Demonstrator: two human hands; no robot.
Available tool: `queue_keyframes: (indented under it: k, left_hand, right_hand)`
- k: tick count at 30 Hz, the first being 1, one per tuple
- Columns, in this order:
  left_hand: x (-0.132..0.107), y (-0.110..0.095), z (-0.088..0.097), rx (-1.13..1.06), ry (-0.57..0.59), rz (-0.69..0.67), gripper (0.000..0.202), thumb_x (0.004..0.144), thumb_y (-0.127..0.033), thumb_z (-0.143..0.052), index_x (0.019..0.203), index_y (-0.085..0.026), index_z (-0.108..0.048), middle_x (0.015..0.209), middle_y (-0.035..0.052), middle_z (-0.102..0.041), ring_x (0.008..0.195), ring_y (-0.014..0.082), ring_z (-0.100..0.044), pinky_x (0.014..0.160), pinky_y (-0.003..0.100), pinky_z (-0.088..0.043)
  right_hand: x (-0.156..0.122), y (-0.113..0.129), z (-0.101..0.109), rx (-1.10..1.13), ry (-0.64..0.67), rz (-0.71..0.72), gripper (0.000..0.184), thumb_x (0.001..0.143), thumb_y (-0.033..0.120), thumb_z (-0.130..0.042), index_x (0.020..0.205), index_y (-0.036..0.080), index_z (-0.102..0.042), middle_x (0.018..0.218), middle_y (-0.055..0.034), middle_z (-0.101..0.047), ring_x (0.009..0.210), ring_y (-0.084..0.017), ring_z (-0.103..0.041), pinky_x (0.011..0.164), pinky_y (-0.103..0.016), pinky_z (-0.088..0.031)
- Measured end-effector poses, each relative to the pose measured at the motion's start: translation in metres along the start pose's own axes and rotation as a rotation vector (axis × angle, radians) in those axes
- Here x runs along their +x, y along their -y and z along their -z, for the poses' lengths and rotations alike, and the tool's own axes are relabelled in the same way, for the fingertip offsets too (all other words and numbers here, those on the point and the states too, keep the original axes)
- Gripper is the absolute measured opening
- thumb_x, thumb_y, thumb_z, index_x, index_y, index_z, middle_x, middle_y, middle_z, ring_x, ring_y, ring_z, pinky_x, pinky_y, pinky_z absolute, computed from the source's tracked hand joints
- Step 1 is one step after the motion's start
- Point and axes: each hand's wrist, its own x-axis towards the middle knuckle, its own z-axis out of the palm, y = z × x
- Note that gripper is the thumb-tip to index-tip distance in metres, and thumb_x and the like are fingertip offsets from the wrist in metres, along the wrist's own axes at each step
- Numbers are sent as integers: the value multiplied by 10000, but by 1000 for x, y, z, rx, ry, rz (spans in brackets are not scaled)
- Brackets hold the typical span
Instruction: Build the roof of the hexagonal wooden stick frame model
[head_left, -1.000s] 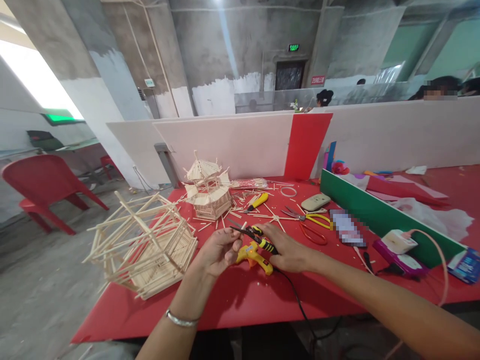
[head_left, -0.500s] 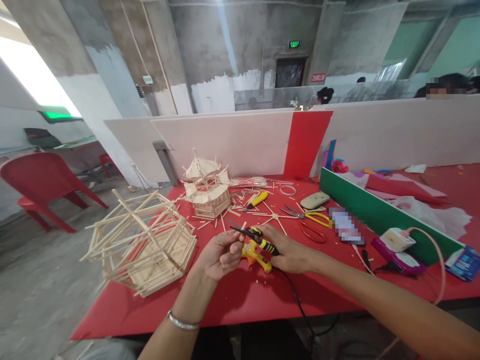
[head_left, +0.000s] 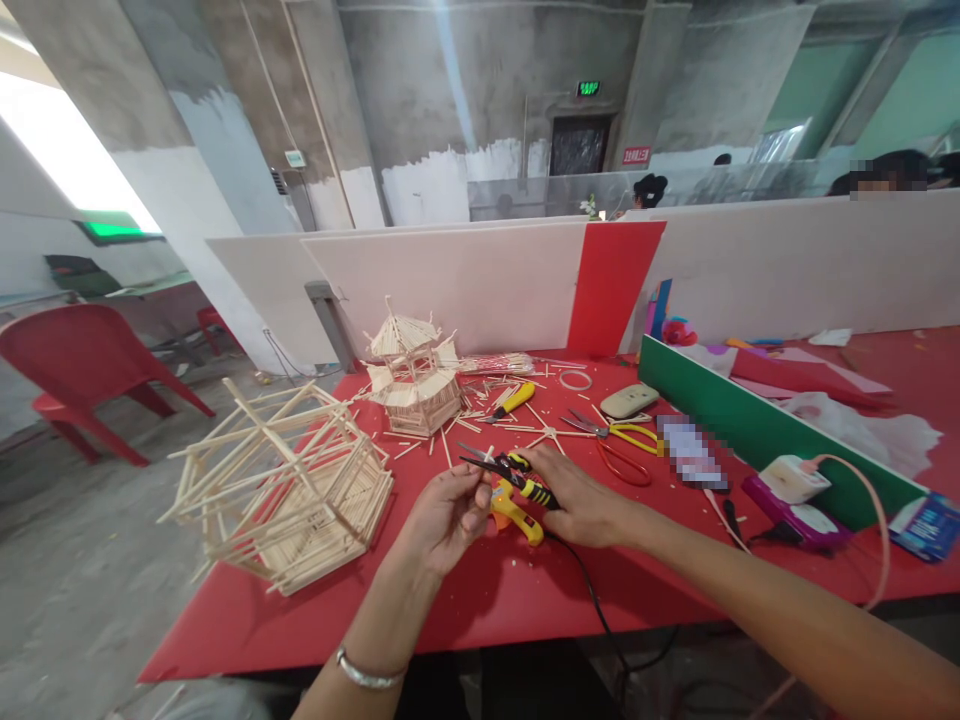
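Observation:
Yellow-and-black-handled scissors [head_left: 536,492] are in my right hand [head_left: 574,495], whose fingers wrap round the handles. Their dark blades stand apart and point left, over the fingertips of my left hand [head_left: 450,515]. That hand is closed in a pinch on a short pale wooden stick [head_left: 490,455], its end just showing between the blades. Below the scissors lies a yellow glue gun [head_left: 517,520], partly hidden by my hands. To the left stands an open stick frame [head_left: 300,490] with a slatted base. Behind it is a small stick pavilion [head_left: 416,385] with a pointed roof.
Loose sticks [head_left: 480,400], a yellow-handled cutter [head_left: 516,400] and yellow-and-red-handled scissors [head_left: 611,435] lie on the red table [head_left: 465,620]. A beige computer mouse [head_left: 628,401], a green board [head_left: 772,430] and a purple power strip [head_left: 799,525] are at right. A black cord [head_left: 592,590] runs off the front edge.
My left hand has shifted slightly right, bringing the stick further in between the scissor blades. My right hand and the scissors stay almost in place.

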Motion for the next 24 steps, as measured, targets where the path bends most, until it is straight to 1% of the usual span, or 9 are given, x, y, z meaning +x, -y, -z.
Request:
queue_keyframes:
  k: [1,3,7,10,13,16,21,24]
  left_hand:
    - [0,0,1,0,11,5,113,829,-128,-631,722,-92,-625,519,-7,-586,303,26,-435,308,102,-342]
    - [-2,0,2,-32,70,46,106,831,-130,-623,740,-78,-637,503,-17,-566,281,22,-401,289,107,-317]
    - [-7,-2,3,-145,242,163,149,859,-113,-575,732,-60,-631,511,-27,-526,267,6,-342,267,105,-265]
    - [-9,-2,3,-220,323,206,162,869,-94,-542,746,-45,-635,512,-27,-512,270,1,-329,266,99,-243]
    - [-9,2,4,-279,355,233,147,863,-82,-539,765,-36,-639,521,-24,-512,279,-1,-330,262,92,-227]
    - [-9,6,4,-297,355,238,146,868,-83,-534,772,-38,-634,528,-26,-504,281,-4,-322,264,88,-229]
    - [-10,8,1,-276,350,232,165,885,-90,-525,758,-52,-622,527,-38,-478,277,-17,-269,276,75,-243]
    - [-11,7,-2,-282,344,226,162,884,-97,-535,749,-59,-616,521,-43,-468,274,-22,-254,276,71,-242]
  right_hand:
    - [0,-1,-1,-1,19,11,711,744,127,-590,1416,167,-361,1346,-158,-484,1278,-289,-448,1097,-496,-364]
    - [0,-2,-1,-1,42,42,759,727,108,-572,1438,177,-314,1365,-164,-459,1299,-298,-422,1102,-510,-355]
    - [0,-1,1,-19,15,120,792,732,127,-564,1462,200,-266,1394,-167,-428,1327,-318,-384,1105,-541,-342]
    - [2,0,3,-31,-2,162,807,739,137,-566,1478,212,-252,1388,-160,-428,1309,-311,-400,1092,-526,-363]
    - [2,-1,7,-45,2,173,822,735,127,-568,1487,212,-247,1386,-155,-424,1301,-301,-404,1093,-512,-364]
    - [1,-1,10,-59,17,185,826,734,128,-575,1486,190,-239,1391,-165,-418,1302,-299,-397,1104,-510,-349]
    - [0,0,13,-72,34,205,698,751,160,-575,1405,172,-334,1336,-179,-477,1252,-311,-439,1077,-536,-361]
    - [1,0,12,-68,35,191,652,738,151,-578,1359,162,-377,1304,-181,-501,1215,-308,-467,1055,-528,-382]
